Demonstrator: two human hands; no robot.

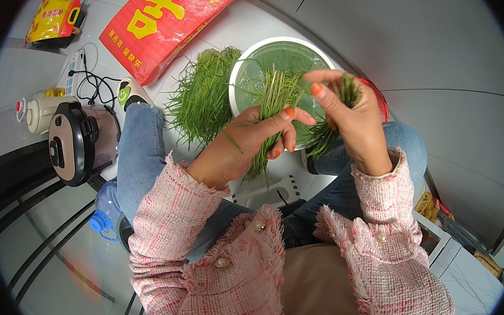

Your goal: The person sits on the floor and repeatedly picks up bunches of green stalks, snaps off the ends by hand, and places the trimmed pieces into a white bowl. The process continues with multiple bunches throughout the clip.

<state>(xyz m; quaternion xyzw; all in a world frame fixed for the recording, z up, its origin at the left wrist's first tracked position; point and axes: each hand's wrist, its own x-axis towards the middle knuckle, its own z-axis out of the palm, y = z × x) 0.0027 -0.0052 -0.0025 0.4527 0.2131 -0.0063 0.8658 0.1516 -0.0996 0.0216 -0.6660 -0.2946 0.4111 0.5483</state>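
My left hand (pixel 248 142) is closed around a bunch of thin green chives (pixel 271 99), pale stalk ends pointing up and leaf tips hanging below. To its right, my right hand (pixel 354 121) grips a second bunch of chives (pixel 322 140). The stalk ends of this one show between thumb and fingers, and its leaves droop toward the left. Both bunches are over or near a white-rimmed basin (pixel 286 40) holding greenish water, partly hidden by my hands. A large pile of chives (pixel 206 94) lies on the floor left of the basin.
Beyond the pile lies a red bag (pixel 164 25) with yellow characters. An electric pressure cooker (pixel 73 144), a cream kettle (pixel 48 116) and a power strip (pixel 74 74) stand left. A red basket edge (pixel 381 99) shows behind my right hand. Grey cabinet fronts (pixel 431 43) border the right.
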